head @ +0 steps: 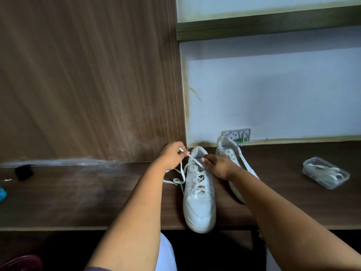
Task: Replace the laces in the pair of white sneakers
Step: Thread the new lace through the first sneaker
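On the desk (97, 202), the left hand (172, 156) is pinching the limp, light lace (192, 159) near its stiff tip, at ten o'clock from the near sneaker (199, 204), while the right hand (217, 165) is pinching it at the top eyelets.

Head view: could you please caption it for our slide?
Both hands pulling a lace at one sneaker's top eyelets.

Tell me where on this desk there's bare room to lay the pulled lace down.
Bare wood lies between the black object at the far left and the loose lace beside the near sneaker. Another bare patch lies between the far sneaker and the clear container. It is crowded at the sneakers, where the left hand and right hand work.
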The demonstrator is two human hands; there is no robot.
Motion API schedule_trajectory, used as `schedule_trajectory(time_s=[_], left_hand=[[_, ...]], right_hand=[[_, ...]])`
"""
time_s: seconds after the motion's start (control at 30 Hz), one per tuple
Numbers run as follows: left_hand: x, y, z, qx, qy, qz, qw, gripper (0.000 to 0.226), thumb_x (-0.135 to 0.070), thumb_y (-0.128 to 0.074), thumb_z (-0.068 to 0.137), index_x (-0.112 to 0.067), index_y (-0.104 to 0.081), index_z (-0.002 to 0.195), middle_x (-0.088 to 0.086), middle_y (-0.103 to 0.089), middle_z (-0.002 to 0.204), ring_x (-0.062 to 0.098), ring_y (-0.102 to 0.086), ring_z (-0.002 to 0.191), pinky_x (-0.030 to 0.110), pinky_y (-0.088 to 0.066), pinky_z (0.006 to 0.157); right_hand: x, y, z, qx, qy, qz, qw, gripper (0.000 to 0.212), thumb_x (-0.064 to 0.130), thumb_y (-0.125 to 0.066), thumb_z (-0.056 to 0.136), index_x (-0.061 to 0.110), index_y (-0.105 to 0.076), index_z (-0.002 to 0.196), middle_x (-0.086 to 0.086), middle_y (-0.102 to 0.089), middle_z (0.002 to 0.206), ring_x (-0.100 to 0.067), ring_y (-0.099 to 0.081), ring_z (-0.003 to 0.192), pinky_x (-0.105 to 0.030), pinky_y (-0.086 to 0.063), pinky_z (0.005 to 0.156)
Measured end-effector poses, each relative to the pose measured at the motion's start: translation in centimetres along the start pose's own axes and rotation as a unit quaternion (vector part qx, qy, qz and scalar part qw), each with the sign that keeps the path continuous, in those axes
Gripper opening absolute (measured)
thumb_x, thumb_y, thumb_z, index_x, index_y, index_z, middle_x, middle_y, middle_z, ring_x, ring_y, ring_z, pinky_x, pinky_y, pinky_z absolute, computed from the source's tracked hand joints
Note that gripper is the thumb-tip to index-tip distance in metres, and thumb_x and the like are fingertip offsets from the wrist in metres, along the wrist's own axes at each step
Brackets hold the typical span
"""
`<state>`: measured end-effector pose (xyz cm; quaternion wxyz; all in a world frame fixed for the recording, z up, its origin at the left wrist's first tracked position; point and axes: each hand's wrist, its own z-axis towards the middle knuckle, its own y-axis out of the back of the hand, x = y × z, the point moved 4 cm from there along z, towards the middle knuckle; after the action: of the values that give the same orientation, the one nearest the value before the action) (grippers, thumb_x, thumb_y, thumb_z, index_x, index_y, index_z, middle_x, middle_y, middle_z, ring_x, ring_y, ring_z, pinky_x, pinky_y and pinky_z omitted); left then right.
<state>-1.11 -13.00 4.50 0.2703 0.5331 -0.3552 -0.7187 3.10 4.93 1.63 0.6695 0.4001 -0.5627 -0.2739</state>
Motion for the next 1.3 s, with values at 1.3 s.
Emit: schedule_trajectory(time_s=[1.3], left_hand=[[-4.9, 1.4, -0.7, -0.065, -0.056, -0.133, 0.987, 0.019, -0.021, -0.061, 0.093, -0.021, -0.055, 0.075, -0.009, -0.051, 0.064, 0.01, -0.048, 0.061, 0.025, -0.039, 0.059]], right_hand=[[4.1, 4.1, -0.8, -0.087, -0.012, 0.376, 0.922, 0.034, 0.033, -0.045, 0.101, 0.019, -0.053, 0.131, -0.006, -0.058, 0.126, -0.02, -0.056, 0.117, -0.037, -0.043, 0.104]])
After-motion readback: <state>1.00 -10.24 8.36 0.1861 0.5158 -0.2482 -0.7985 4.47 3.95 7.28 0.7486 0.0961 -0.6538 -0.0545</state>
